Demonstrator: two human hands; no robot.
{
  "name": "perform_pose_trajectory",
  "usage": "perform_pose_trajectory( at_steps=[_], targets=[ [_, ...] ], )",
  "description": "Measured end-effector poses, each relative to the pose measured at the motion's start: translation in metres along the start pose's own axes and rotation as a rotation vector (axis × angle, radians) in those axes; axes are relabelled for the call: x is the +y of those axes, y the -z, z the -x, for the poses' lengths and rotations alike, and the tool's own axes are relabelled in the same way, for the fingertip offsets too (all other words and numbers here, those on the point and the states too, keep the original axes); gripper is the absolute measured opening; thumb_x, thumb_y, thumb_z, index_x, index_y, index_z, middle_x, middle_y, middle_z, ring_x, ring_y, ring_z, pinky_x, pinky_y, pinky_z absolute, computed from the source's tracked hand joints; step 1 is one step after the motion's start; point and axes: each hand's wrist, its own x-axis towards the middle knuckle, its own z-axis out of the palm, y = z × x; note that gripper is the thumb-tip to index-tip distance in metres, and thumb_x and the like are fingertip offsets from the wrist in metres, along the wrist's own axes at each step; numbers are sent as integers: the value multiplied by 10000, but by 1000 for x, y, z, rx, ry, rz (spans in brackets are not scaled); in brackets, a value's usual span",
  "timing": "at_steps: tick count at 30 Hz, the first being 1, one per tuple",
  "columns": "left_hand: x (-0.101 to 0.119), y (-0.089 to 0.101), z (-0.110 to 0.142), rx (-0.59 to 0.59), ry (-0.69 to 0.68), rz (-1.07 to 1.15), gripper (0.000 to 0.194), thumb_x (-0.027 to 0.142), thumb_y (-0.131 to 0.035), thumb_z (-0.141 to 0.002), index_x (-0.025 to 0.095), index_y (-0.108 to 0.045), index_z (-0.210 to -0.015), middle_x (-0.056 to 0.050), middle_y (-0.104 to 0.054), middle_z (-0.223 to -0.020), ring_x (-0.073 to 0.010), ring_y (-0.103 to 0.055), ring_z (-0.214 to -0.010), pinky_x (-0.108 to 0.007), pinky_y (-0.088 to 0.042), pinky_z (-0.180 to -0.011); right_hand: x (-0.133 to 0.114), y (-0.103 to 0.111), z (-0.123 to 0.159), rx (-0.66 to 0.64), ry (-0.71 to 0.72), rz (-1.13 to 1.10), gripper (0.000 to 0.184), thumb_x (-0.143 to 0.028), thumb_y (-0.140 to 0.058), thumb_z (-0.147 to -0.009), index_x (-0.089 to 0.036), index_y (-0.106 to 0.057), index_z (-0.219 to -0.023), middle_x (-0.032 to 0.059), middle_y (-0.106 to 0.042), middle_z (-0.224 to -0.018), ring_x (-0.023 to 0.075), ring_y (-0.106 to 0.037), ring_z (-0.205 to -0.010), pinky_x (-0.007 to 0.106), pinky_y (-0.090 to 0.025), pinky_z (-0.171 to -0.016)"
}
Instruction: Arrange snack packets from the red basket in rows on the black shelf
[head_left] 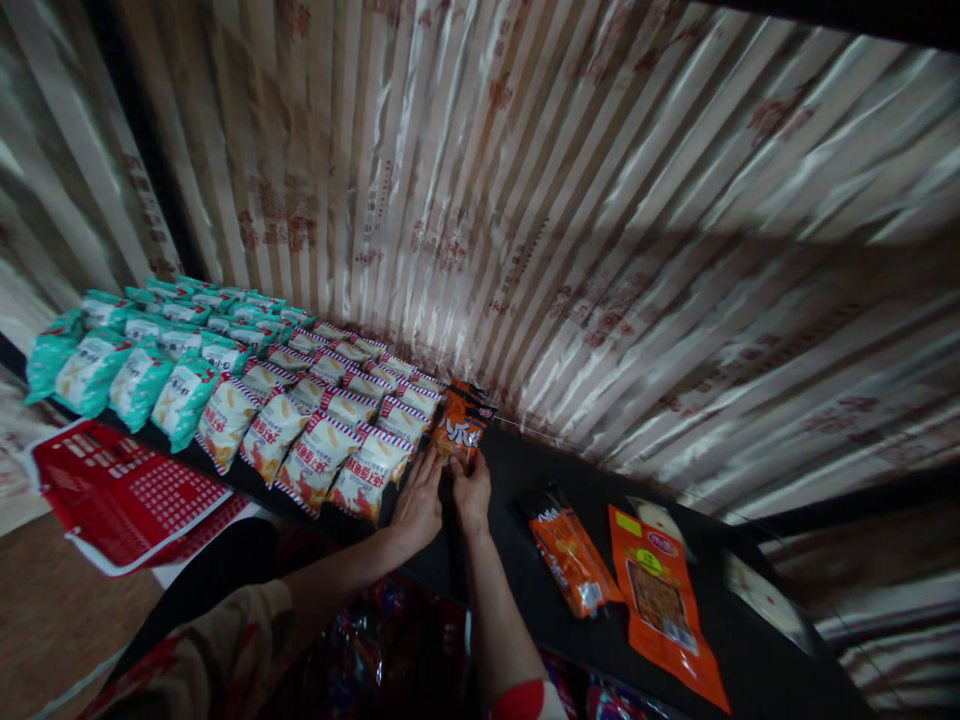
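An orange snack bag point(459, 425) leans upright at the right end of the rows, with another orange bag partly hidden behind it. My right hand point(471, 492) grips its lower right edge, the thumb on the front. My left hand point(420, 505) lies at its lower left, fingers stretched out between it and a white snack bag point(373, 470). Whether those fingers press on the orange bag I cannot tell. Several white bags with striped tops stand in rows to the left. Beyond them stand rows of teal snack bags point(135, 385).
The black shelf point(517, 455) runs along a pleated, printed curtain point(600, 250). On its right lie an orange bag point(570, 555), a larger orange packet point(664, 600) and a whitish packet point(765, 600). A red shopping basket point(127, 495) is below left. Dark, shiny packages point(382, 640) show below the shelf.
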Motion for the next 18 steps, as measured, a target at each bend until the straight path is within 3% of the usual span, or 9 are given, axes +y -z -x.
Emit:
perform_pose_trajectory(
  at_steps=[10, 18],
  targets=[
    [0, -3, -7, 19, 23, -11, 701, -10, -399, -672, 75, -318, -1363, -124, -231, -1481, -242, -135, -1381, -462, -247, -1126, -3, -3, -3, 16, -90, -22, 526, -371, -547, -704, -136, -543, -1175, 103, -670, -1019, 232, -622, -929, 323, -462, -809],
    [0, -4, -10, 62, 22, -40, 703, -5, -404, -668, 71, -325, -1362, -116, -241, -1480, -248, -145, -1381, -460, -258, -1122, -5, 1, -9, -40, -74, -31, 464, -364, -555, -698, -156, -594, -1110, 80, -689, -959, 227, -627, -892, 318, -463, -789]
  ],
)
